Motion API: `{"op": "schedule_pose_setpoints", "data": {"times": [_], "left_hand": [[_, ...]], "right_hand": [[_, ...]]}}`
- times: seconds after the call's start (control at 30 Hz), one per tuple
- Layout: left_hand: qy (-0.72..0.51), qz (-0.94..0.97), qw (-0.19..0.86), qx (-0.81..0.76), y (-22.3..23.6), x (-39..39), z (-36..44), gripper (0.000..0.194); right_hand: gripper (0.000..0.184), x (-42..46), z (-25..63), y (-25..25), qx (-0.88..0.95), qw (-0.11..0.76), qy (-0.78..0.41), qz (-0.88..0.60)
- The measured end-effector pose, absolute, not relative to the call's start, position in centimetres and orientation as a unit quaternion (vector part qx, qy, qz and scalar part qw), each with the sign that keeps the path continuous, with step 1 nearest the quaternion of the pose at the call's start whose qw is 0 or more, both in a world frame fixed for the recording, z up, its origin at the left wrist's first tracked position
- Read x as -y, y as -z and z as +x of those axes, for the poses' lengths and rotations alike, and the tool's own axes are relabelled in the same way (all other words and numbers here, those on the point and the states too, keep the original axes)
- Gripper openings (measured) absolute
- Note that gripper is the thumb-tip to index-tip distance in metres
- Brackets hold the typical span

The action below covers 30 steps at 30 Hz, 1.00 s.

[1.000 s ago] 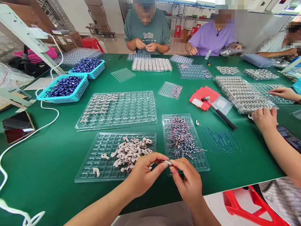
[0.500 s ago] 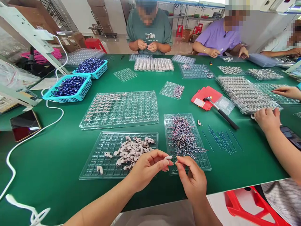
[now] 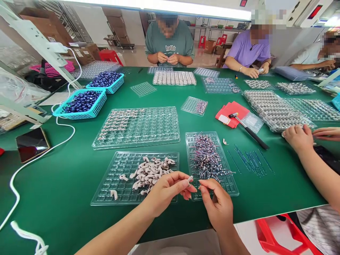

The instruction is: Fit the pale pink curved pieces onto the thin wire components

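My left hand [image 3: 170,189] pinches a pale earbud shell [image 3: 190,179] between thumb and fingers. Just to its right, my right hand [image 3: 218,202] is closed in a pinch; what sits between its fingertips is too small to make out. A clear tray [image 3: 105,191] below and left of my hands carries a heap of similar earbud shells [image 3: 152,173], with two lying apart on its left side. Beyond my right hand, another clear tray [image 3: 233,187] bears a tangled pile of small wired components [image 3: 204,154].
Farther back lies a partly filled clear tray [image 3: 151,127]. Blue baskets [image 3: 92,112] of dark shiny parts and a phone [image 3: 32,144] are at left. A small hammer [image 3: 252,134], red packets [image 3: 228,110] and thin blue strips [image 3: 248,159] lie right, near a co-worker's hand [image 3: 299,139].
The earbud shell in my left hand has tilted from nearly level to pointing up and right. My right hand stays pinched close by. The view has tipped slightly upward.
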<state>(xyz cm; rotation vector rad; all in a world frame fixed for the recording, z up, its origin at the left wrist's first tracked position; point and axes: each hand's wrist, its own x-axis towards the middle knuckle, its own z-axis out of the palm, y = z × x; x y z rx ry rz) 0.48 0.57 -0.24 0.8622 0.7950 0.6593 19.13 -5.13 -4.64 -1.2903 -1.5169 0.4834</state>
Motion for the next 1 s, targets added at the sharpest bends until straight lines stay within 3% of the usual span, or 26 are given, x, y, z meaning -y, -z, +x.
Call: {"op": "schedule_pose_setpoints", "data": {"times": [0.17,0.53,1.0], "left_hand": [[-0.309,0.441,0.752,-0.380,0.1,-0.4,0.5,0.035],[-0.340,0.723,0.452,-0.397,0.9,0.7,0.7,0.014],[-0.379,0.743,0.428,-0.349,1.3,0.7,0.7,0.010]], "right_hand": [[0.019,5.2,19.2,4.7,0.632,0.524,-0.211,-0.531],[0.022,5.2,18.9,4.4,0.657,0.531,-0.221,-0.488],[0.035,5.5,18.9,4.4,0.679,0.537,-0.178,-0.469]]}}
